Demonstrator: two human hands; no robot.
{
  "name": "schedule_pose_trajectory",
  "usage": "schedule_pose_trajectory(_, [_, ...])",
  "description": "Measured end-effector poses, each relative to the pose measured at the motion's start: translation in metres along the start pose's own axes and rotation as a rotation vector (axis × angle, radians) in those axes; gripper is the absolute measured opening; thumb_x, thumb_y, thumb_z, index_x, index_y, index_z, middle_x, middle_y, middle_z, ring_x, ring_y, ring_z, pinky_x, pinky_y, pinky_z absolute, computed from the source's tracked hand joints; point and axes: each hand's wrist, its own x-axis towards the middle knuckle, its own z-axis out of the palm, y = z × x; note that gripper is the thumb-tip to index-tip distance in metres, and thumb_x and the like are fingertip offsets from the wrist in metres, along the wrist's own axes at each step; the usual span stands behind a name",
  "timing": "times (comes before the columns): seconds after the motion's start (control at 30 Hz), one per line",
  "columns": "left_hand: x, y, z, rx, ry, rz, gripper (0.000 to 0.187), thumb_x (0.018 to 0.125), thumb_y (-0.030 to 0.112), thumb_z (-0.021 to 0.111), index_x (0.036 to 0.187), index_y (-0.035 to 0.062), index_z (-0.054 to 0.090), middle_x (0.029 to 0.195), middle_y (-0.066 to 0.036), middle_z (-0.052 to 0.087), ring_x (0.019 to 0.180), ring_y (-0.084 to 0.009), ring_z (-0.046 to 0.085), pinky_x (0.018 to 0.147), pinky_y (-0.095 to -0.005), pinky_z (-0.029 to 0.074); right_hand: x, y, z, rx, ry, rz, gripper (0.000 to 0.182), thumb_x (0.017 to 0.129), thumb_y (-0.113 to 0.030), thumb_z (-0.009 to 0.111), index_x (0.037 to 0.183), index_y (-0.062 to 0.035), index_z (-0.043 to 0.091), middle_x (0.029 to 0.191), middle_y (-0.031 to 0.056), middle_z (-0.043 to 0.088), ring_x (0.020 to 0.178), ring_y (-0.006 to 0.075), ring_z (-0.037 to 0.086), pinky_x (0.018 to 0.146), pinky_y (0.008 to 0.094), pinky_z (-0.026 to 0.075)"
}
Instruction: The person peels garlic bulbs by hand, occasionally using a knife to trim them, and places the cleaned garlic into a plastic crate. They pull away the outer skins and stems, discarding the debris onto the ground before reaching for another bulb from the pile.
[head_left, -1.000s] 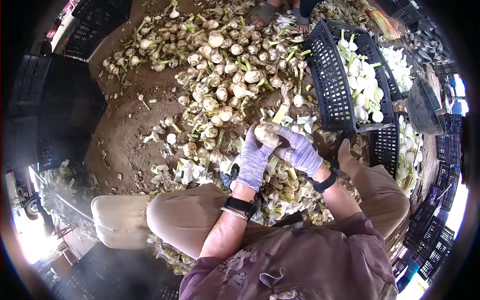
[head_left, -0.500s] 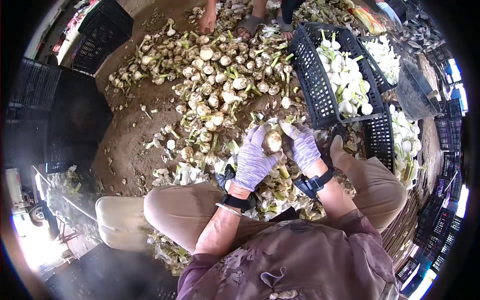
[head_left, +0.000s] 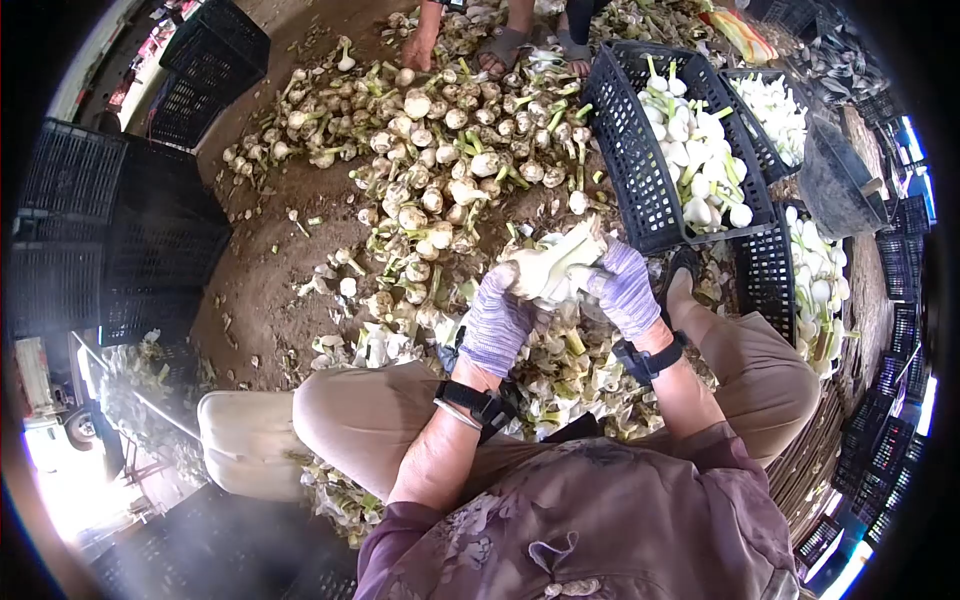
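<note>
Between my hands is a pale garlic bulb [head_left: 553, 272] with its stalk and loose outer skins stretched toward the upper right. My left hand [head_left: 498, 318], in a purple-grey knit glove, is closed around the bulb's left side. My right hand [head_left: 627, 288], gloved alike, pinches the skins at the right side. Part of the bulb is hidden by the fingers and the skins. Under my hands lies a heap of peeled-off skins [head_left: 560, 375], between my bent legs. Just beyond is a pile of unpeeled garlic bulbs [head_left: 425, 190] with dirt on them.
A black crate [head_left: 640, 190] of cleaned white bulbs stands at the right front. More filled crates [head_left: 765, 275] and a dark bucket [head_left: 838, 180] are beside it. Stacked black crates [head_left: 165, 230] line the left. Another person's hand [head_left: 419, 48] reaches into the pile's far side.
The bulb has turned in my hands, from its round brown base facing up to white skins and stalk showing. My right hand has shifted slightly right.
</note>
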Motion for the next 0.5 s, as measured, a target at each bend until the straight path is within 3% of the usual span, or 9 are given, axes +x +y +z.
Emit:
schedule_pose_trajectory(0.03, [0.002, 0.0, -0.001, -0.169, -0.031, -0.053, 0.053, 0.081, 0.045, 0.061, 0.113, 0.0036, 0.053, 0.099, -0.009, 0.061, 0.082, -0.0199, 0.061, 0.061, -0.0292, 0.05, 0.001, 0.002, 0.002, -0.3, 0.007, -0.252, 0.03, 0.075, -0.01, 0.067, 0.102, 0.0019, 0.061, 0.087, 0.0066, 0.066, 0.073, 0.0144, 0.063, 0.072, 0.0249, 0.049])
schedule_pose_trajectory(0.1, [0.003, 0.004, -0.004, -0.17, -0.028, -0.077, 0.053, 0.081, 0.045, 0.061, 0.115, 0.0038, 0.052, 0.1, -0.009, 0.061, 0.084, -0.0191, 0.06, 0.064, -0.0297, 0.05, 0.003, 0.002, 0.002, -0.341, -0.001, -0.307, 0.031, 0.076, -0.011, 0.067, 0.104, 0.0013, 0.06, 0.088, 0.0064, 0.066, 0.074, 0.0144, 0.062, 0.07, 0.0243, 0.05])
schedule_pose_trajectory(0.17, [0.002, 0.003, -0.005, -0.172, -0.022, -0.109, 0.054, 0.082, 0.044, 0.061, 0.116, 0.004, 0.051, 0.101, -0.008, 0.061, 0.087, -0.0184, 0.059, 0.066, -0.0303, 0.051, 0.0, -0.017, 0.009, 0.222, -0.062, 0.202, 0.029, 0.077, -0.007, 0.066, 0.104, 0.0014, 0.059, 0.087, 0.0069, 0.065, 0.072, 0.0137, 0.062, 0.065, 0.0237, 0.05])
schedule_pose_trajectory(0.23, [0.002, -0.005, -0.002, 0.183, -0.046, 0.112, 0.052, 0.082, 0.032, 0.066, 0.12, 0.0022, 0.047, 0.107, -0.005, 0.058, 0.095, -0.0156, 0.056, 0.086, -0.0283, 0.045, -0.001, -0.01, 0.021, 0.402, -0.002, 0.226, 0.028, 0.077, -0.005, 0.066, 0.103, 0.0015, 0.058, 0.087, 0.0071, 0.065, 0.071, 0.0128, 0.061, 0.06, 0.0236, 0.05])
schedule_pose_trajectory(0.27, [0.0, -0.011, 0.0, 0.295, -0.029, 0.321, 0.055, 0.08, 0.02, 0.07, 0.124, 0.0018, 0.043, 0.112, -0.005, 0.055, 0.097, -0.0129, 0.054, 0.083, -0.0262, 0.046, -0.003, -0.009, 0.023, 0.445, 0.003, 0.227, 0.029, 0.076, -0.005, 0.066, 0.103, 0.0018, 0.058, 0.086, 0.0073, 0.065, 0.07, 0.0129, 0.061, 0.059, 0.0233, 0.05])
schedule_pose_trajectory(0.37, [-0.005, -0.001, 0.003, 0.243, 0.076, 0.177, 0.054, 0.076, 0.012, 0.073, 0.122, 0.0013, 0.046, 0.107, -0.004, 0.057, 0.095, -0.0116, 0.055, 0.08, -0.024, 0.046, -0.002, 0.015, 0.017, 0.533, -0.045, 0.215, 0.031, 0.074, -0.004, 0.067, 0.104, 0.0004, 0.058, 0.086, 0.0071, 0.065, 0.069, 0.0153, 0.062, 0.062, 0.0257, 0.05])
schedule_pose_trajectory(0.4, [-0.01, 0.006, 0.007, 0.321, 0.092, 0.158, 0.041, 0.081, 0.022, 0.068, 0.114, 0.0013, 0.054, 0.092, -0.001, 0.06, 0.079, -0.0071, 0.057, 0.067, -0.0196, 0.048, 0.0, 0.019, 0.019, 0.236, -0.059, 0.107, 0.029, 0.075, -0.004, 0.066, 0.103, -0.0012, 0.059, 0.088, 0.0068, 0.065, 0.073, 0.017, 0.062, 0.068, 0.0274, 0.05])
schedule_pose_trajectory(0.47, [-0.013, 0.008, 0.001, 0.327, 0.079, 0.088, 0.038, 0.083, 0.029, 0.064, 0.109, 0.0021, 0.058, 0.084, 0.0, 0.06, 0.068, -0.0049, 0.054, 0.058, -0.0187, 0.045, 0.006, 0.022, 0.017, -0.344, -0.121, -0.104, 0.031, 0.077, -0.005, 0.064, 0.107, -0.0061, 0.058, 0.095, 0.0045, 0.065, 0.091, 0.0198, 0.06, 0.086, 0.0303, 0.046])
schedule_pose_trajectory(0.5, [-0.013, 0.007, -0.001, 0.338, 0.059, 0.015, 0.038, 0.086, 0.037, 0.06, 0.103, 0.0028, 0.061, 0.076, 0.001, 0.06, 0.058, -0.0027, 0.052, 0.048, -0.0178, 0.043, 0.009, 0.04, 0.017, -0.344, -0.118, -0.106, 0.031, 0.077, -0.005, 0.064, 0.107, -0.0061, 0.058, 0.095, 0.0045, 0.065, 0.091, 0.0198, 0.06, 0.086, 0.0303, 0.046])
